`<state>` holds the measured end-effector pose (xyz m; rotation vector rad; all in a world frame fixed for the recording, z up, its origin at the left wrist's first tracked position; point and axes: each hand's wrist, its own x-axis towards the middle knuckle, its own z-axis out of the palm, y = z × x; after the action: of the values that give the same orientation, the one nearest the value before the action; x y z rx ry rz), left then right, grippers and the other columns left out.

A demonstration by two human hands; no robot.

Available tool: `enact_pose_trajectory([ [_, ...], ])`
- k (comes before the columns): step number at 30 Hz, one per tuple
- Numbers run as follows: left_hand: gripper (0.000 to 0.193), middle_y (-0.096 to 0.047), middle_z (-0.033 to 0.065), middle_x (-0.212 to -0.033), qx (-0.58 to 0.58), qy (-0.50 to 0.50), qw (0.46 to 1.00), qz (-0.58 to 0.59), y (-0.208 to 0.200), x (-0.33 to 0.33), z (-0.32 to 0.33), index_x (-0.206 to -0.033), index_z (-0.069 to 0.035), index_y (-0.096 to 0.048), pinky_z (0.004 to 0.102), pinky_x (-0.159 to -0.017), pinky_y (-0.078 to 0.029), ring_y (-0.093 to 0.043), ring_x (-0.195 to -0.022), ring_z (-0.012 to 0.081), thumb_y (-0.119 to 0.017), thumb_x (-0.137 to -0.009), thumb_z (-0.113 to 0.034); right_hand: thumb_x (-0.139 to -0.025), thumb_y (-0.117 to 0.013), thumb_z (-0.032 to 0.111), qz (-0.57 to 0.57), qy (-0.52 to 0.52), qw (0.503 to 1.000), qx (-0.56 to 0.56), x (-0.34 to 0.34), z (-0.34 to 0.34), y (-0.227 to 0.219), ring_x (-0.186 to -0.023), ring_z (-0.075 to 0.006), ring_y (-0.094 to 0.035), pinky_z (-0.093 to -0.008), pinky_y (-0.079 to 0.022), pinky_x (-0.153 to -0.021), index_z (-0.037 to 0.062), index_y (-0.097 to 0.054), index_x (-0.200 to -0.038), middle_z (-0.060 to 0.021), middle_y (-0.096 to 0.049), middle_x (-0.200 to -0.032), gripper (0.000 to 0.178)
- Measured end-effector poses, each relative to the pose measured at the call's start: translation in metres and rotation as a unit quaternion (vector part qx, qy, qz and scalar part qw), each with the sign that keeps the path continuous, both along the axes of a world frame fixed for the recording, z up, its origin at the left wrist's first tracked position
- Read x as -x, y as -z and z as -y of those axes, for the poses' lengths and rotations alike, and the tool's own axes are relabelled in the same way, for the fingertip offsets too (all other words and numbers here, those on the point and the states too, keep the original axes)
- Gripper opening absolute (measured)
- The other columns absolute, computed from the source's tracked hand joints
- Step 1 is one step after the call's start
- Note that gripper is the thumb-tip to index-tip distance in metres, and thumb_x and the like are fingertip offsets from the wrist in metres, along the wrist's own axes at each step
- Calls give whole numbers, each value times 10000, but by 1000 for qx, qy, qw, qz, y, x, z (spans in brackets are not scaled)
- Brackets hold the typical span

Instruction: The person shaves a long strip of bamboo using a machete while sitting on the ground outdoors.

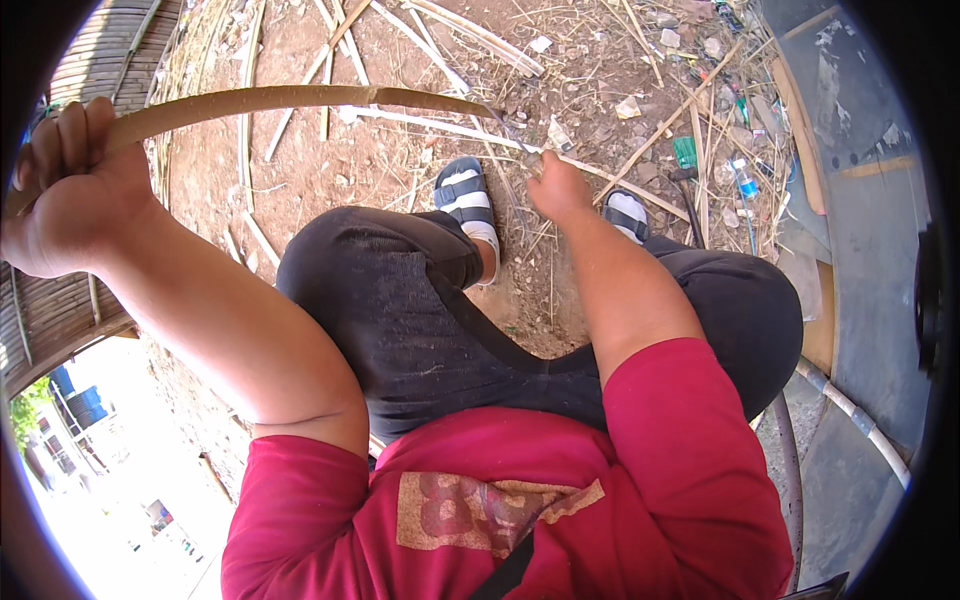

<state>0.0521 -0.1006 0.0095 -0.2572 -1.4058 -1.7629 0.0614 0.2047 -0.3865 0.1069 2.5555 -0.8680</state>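
Note:
At the upper left, my left hand [75,195] is raised and closed around one end of a long bamboo strip [280,98]. The strip arches across the upper part of the view, with a node partway along it. Its far end tapers near a thin dark knife [515,135]; whether the two touch is hard to tell. My right hand [560,188] is closed in a fist between my feet, with the knife's blade pointing up and left from it. The handle is hidden inside the fist.
Bamboo strips [480,35] and straw litter the dirt floor [390,150], along with stones. A green plastic piece [685,152] and a blue-labelled bottle [744,180] lie at right. Grey panels [870,250] stand along the right edge; slatted bamboo [110,55] is at upper left.

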Motion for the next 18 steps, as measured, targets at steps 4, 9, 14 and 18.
enact_pose_trajectory([
  [4, 232, -186, -15, -565, -21, 2, 1000, -6, -1, 2, -4, -651, -144, -342, 308, -519, -128, -143, -499, 110, -481, -785, -274, -839, -715, 262, 49, 19, 998, -47, -2, 0, 40, -1083, -426, -670, -515, -525, -946, 9, -612, -1244, -261, -702, -1128, 488],
  [9, 237, -170, -7, -571, -3, 10, 1000, 3, 0, 2, 8, -654, -142, -330, 315, -523, -131, -143, -504, 114, -484, -781, -268, -856, -722, 297, 36, 13, 999, -39, -3, -12, 23, -1096, -416, -671, -498, -529, -952, 2, -615, -1233, -263, -699, -1135, 490],
  [14, 256, -159, 1, -572, 16, -73, 997, -11, -1, 5, -20, -651, -140, -314, 316, -528, -128, -136, -506, 115, -500, -769, -270, -849, -709, 280, 32, 11, 999, -25, -6, -1, 34, -1102, -417, -671, -493, -532, -955, -9, -648, -1186, -259, -701, -1142, 448],
  [18, 264, -166, -2, -568, -10, -21, 1000, 0, -3, 3, -3, -643, -144, -306, 315, -527, -122, -134, -503, 116, -495, -764, -282, -832, -704, 260, 88, -37, 991, -90, 2, -2, 39, -1127, -410, -667, -488, -530, -970, -7, -675, -1180, -262, -695, -1176, 439],
])
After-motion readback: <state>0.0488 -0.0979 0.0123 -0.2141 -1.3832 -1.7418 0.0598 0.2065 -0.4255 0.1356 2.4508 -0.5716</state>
